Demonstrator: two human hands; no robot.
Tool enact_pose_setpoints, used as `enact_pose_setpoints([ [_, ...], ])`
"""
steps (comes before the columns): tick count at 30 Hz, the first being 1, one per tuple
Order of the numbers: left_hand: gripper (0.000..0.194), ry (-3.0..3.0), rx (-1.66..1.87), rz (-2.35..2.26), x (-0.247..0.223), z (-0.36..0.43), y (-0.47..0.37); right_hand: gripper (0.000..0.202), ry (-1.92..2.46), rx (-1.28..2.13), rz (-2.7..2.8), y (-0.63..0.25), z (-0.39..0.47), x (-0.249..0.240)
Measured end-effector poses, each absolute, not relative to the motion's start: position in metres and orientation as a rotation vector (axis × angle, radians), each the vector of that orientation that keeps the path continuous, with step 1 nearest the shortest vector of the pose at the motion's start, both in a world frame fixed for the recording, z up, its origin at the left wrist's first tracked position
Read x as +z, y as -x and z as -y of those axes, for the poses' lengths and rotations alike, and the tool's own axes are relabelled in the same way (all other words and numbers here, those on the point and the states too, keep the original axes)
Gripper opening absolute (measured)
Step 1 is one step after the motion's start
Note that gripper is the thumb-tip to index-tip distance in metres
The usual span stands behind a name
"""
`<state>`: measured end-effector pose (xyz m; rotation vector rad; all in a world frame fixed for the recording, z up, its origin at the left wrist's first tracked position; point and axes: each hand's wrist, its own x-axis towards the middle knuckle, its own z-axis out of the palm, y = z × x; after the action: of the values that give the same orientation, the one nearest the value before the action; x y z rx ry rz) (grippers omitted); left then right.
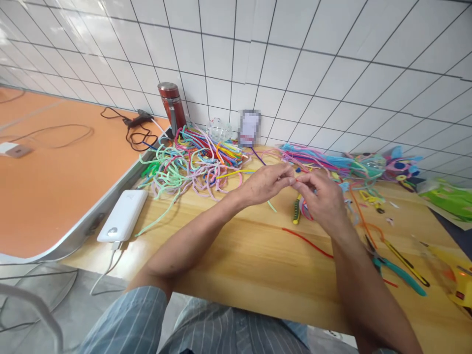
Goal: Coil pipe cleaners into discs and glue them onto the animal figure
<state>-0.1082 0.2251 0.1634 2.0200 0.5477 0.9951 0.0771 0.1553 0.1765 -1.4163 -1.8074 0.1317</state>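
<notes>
My left hand [267,184] and my right hand [322,196] meet above the wooden table, fingertips nearly touching. Both are pinched closed around a small red piece [297,180], mostly hidden by the fingers. Just below them lie a green and yellow tool handle [297,210] and a pink and blue coil partly behind my right hand. A red pipe cleaner [308,240] lies on the table below my hands, its right end passing under my right forearm. A yellow pipe cleaner [236,173] is to the left of my left hand.
Piled pipe cleaners [177,169], a red flask [172,109] and a phone [250,129] stand toward the wall. A white power bank [123,216] is at left. Teal-handled pliers [401,275], a yellow cutter [407,263] and a yellow glue gun [462,285] lie at right.
</notes>
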Motion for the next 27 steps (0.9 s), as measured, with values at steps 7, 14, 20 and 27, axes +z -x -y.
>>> enact_pose_setpoints([
  [7,0.019,-1.884,1.219,-0.504,0.165,-0.211,0.097,0.02,1.438,0.315,1.539,-0.071,-0.146,0.181],
  [14,0.024,-1.547,1.428,-0.537,0.143,-0.192,0.073,0.023,1.393,0.362,1.497,-0.068,-0.144,0.182],
  [20,0.017,-1.832,1.269,-0.48,0.152,-0.203,0.083,0.022,1.429,0.193,1.73,-0.083,-0.143,0.188],
  [27,0.016,-2.01,1.152,-0.509,0.168,-0.212,0.099,0.022,1.369,0.029,1.865,-0.084,-0.145,0.189],
])
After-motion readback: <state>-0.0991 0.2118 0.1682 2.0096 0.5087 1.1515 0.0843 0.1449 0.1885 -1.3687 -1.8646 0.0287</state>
